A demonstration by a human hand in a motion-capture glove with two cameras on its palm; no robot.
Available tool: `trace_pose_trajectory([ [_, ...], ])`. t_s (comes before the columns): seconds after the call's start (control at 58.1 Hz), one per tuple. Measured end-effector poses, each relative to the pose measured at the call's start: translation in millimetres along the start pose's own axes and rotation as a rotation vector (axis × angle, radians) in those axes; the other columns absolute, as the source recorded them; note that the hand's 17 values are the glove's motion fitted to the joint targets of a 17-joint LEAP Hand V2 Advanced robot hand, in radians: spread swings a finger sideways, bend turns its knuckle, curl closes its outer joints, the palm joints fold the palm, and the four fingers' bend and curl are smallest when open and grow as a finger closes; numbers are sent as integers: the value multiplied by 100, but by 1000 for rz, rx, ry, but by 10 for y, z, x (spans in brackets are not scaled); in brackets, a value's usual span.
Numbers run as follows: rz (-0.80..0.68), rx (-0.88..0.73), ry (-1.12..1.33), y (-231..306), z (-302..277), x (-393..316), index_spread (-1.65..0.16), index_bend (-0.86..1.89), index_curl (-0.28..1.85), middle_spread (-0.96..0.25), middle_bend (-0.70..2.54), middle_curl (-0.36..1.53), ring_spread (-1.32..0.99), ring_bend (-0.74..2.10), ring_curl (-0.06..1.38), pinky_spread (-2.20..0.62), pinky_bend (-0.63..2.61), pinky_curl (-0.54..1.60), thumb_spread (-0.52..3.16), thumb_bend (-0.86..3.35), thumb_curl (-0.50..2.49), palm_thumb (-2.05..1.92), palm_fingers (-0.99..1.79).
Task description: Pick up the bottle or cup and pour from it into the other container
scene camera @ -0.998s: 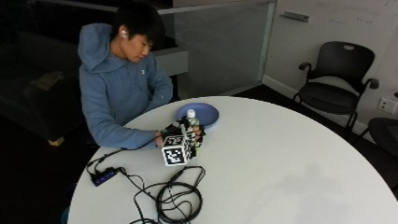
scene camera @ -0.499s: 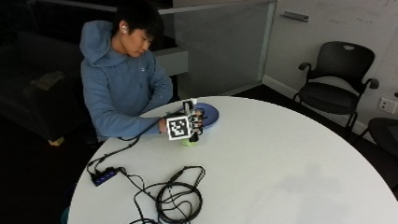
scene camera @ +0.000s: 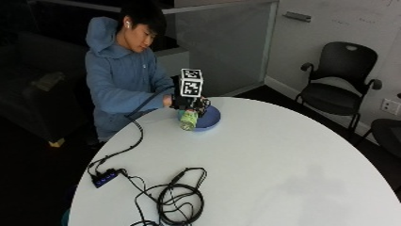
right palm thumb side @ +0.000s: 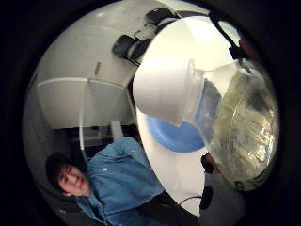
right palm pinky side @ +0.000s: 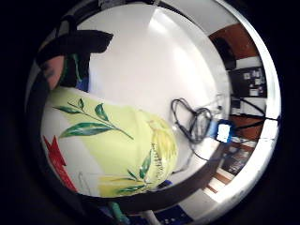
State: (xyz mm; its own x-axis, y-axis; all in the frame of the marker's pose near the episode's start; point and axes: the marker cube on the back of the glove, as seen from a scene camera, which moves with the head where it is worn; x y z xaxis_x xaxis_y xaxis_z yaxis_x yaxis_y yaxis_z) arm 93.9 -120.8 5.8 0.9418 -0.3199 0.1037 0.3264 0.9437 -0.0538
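Observation:
In the outside view my gloved right hand (scene camera: 188, 102) grips a clear bottle (scene camera: 188, 120) with a yellow-green leaf label. It holds the bottle tilted above the table, at the near rim of a blue bowl (scene camera: 211, 118). The thumb side palm view shows the bottle's white cap (right palm thumb side: 162, 89) still on, pointing out over the blue bowl (right palm thumb side: 175, 135), with the bottle's clear shoulder (right palm thumb side: 242, 127) close to the palm. The label (right palm pinky side: 117, 150) fills much of the little finger side palm view. The person's other hand is hidden behind the bottle hand.
The bowl stands on a round white table (scene camera: 282, 165) near the person's edge. A coil of black cable (scene camera: 180, 197) and a small blue hub (scene camera: 104, 178) lie at the front left. Black chairs (scene camera: 338, 89) stand beyond the table's far side.
My hand has lifted the bottle off the table, carried it up and toward the blue bowl, and tipped it from upright to tilted.

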Motion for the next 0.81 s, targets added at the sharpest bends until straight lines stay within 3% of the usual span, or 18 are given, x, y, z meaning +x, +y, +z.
trace_pose_trajectory([
  [0.206, 113, -171, 434, -176, 24, -269, -12, 12, 32, -6, 34, 52, -21, 38, 45, -17, 41, 33, 15, -4, 71, 111, 106],
  [0.31, 44, -255, 654, -231, 74, -395, -12, 12, 31, -6, 34, 53, -21, 38, 46, -17, 40, 33, 15, -4, 71, 110, 106],
  [0.499, 35, -333, 825, -372, 321, -743, -13, 11, 31, -6, 33, 54, -21, 37, 47, -18, 41, 34, 16, -4, 72, 108, 107],
  [0.568, 2, -356, 906, -341, 179, -457, -13, 12, 31, -7, 33, 54, -22, 37, 47, -18, 42, 34, 16, -4, 72, 108, 107],
  [0.808, 34, -331, 746, -392, 426, -858, -14, 11, 31, -7, 32, 55, -22, 36, 48, -18, 42, 35, 17, -3, 72, 108, 106],
])
